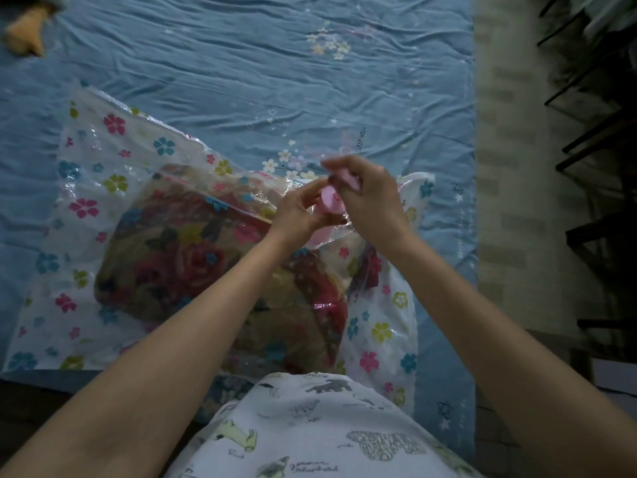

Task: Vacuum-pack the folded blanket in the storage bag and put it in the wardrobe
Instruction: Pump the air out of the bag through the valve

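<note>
Head view: blanket (193, 267) bagged (100, 160); left hand (296, 210) grips valve (331, 201), right hand (368, 198) pinches cap (349, 179). Air extraction, wardrobe pending.

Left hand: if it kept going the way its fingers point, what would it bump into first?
Probably the pink valve: the left hand points up-right at it, fingertips already about touching. The right hand sits just beyond. Depth is uncertain.

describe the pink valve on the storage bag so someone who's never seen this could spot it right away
Start at the blue bed sheet, where a clear storage bag printed with flowers holds a folded floral blanket. At the bag's far right part, both hands meet: the left hand and the right hand. The pink valve sits between them, the only solid pink round plastic piece there.
</note>
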